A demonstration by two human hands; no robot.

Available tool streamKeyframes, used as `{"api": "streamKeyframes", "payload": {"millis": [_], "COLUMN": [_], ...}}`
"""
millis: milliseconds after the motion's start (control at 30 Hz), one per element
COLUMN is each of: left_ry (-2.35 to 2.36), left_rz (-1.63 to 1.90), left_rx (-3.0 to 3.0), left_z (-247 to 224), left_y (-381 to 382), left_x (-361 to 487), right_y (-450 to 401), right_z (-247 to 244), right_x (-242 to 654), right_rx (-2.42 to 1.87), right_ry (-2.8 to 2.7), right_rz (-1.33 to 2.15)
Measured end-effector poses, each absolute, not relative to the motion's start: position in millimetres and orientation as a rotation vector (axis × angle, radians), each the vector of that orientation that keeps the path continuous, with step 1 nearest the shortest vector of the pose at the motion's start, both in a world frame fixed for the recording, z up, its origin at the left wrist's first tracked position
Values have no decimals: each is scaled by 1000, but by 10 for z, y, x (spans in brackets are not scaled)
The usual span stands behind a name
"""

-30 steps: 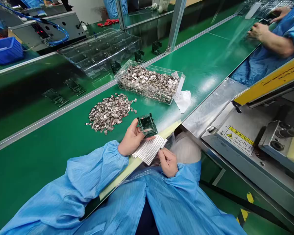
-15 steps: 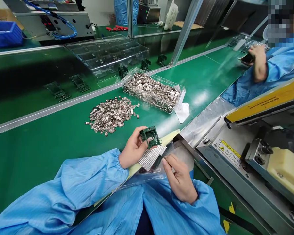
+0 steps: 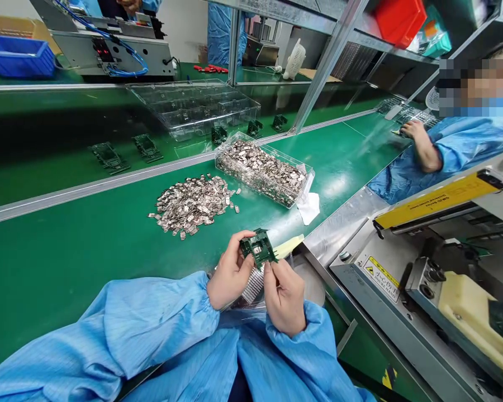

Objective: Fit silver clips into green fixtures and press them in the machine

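Observation:
My left hand grips a dark green part by its left side, thumb in front and fingers behind. A small metal piece shows inside the part's opening. The fingers of my right hand are pinched together at the part's lower right corner; what they hold, if anything, is too small to tell. Below the part, between my hands, lies a sheet of small silvery squares, partly covered. Behind my hands a heap of small metal pieces lies on the green table.
A clear box full of metal pieces stands beyond my hands, with white paper at its corner. Green parts lie behind the metal rail. A machine stands at the right; another person's hand works farther back.
My right hand has moved up and left from the silvery sheet to the green part. The whole view has shifted, showing more of the shelf above. The other person's hand has moved.

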State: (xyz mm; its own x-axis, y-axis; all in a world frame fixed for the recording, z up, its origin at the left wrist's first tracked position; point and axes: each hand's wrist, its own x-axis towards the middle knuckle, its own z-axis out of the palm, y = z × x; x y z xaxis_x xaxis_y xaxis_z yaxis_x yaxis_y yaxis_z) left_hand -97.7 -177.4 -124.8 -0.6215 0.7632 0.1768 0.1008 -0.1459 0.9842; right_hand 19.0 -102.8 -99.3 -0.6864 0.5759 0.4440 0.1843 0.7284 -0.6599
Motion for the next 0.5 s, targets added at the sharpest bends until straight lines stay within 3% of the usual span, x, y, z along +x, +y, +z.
{"api": "streamKeyframes", "payload": {"millis": [233, 500], "left_ry": [1543, 1612], "left_rz": [2039, 2061], "left_rx": [816, 915], "left_z": [-1243, -1261], "left_y": [-1738, -1715], "left_x": [-913, -988], "right_y": [-1079, -1003], "right_z": [-1017, -1032], "right_x": [102, 104], "right_rx": [-693, -779], "right_ry": [-2305, -2192], "right_rz": [789, 1254]}}
